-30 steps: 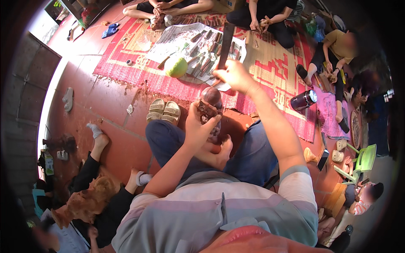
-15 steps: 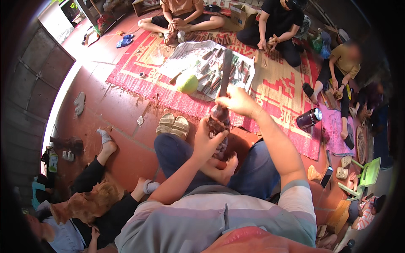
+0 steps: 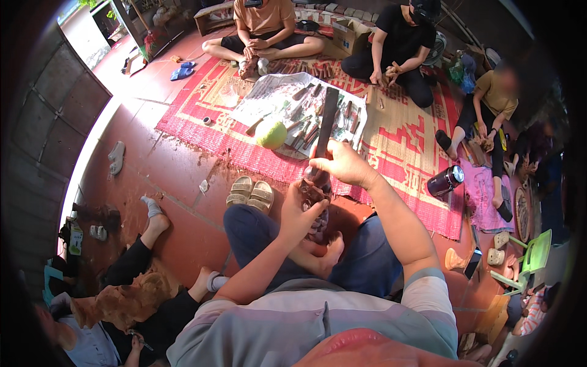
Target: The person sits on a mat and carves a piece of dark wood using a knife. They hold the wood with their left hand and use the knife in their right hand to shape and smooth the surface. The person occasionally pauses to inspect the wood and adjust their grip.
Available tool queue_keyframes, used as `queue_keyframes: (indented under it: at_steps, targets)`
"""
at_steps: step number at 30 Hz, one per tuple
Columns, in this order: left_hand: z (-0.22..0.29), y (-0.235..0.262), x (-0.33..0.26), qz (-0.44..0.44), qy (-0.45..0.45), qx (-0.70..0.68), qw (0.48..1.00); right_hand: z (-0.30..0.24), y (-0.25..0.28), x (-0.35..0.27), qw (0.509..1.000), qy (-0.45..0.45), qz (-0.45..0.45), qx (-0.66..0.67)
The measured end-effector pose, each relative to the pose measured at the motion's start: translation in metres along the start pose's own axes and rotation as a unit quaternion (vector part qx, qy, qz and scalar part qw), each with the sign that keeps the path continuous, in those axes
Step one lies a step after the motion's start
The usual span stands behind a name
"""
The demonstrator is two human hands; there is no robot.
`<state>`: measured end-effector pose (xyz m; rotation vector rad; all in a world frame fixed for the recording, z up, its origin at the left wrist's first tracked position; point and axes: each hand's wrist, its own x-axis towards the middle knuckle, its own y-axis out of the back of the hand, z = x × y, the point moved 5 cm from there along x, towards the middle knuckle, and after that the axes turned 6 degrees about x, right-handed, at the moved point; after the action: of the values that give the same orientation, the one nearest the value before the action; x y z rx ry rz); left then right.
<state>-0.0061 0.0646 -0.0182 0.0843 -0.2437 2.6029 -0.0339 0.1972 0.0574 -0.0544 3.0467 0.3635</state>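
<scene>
Both hands work centrally: left hand (image 3: 299, 211) steadies carving (image 3: 316, 194), right hand (image 3: 340, 164) grips file (image 3: 326, 125).

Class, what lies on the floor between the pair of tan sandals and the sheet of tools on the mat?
Head view: the red woven mat's edge and a green ball.

You can see one pair of sandals (image 3: 251, 192) at ten o'clock from your hands. One green ball (image 3: 271, 133) sits at twelve o'clock. One dark bottle (image 3: 445, 181) lies at three o'clock. Two blue slippers (image 3: 182, 72) rest at eleven o'clock.

Red patterned mat (image 3: 422, 131), green ball (image 3: 271, 133)
</scene>
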Motion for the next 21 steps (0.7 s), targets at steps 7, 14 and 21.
queue_keyframes:
  at_steps: [7, 14, 21]
  targets:
    - [-0.006, 0.003, 0.003, -0.016, 0.002, 0.032, 0.999, 0.014, 0.029, 0.020, 0.996, 0.013, 0.081, 0.042]
    - [0.000, 0.000, -0.003, 0.003, 0.017, -0.001, 1.000, 0.019, 0.011, 0.025, 0.998, 0.006, 0.042, -0.046]
    - [-0.008, 0.003, 0.003, 0.001, -0.007, 0.045, 0.999, 0.015, 0.025, 0.031, 0.994, -0.063, 0.093, -0.016]
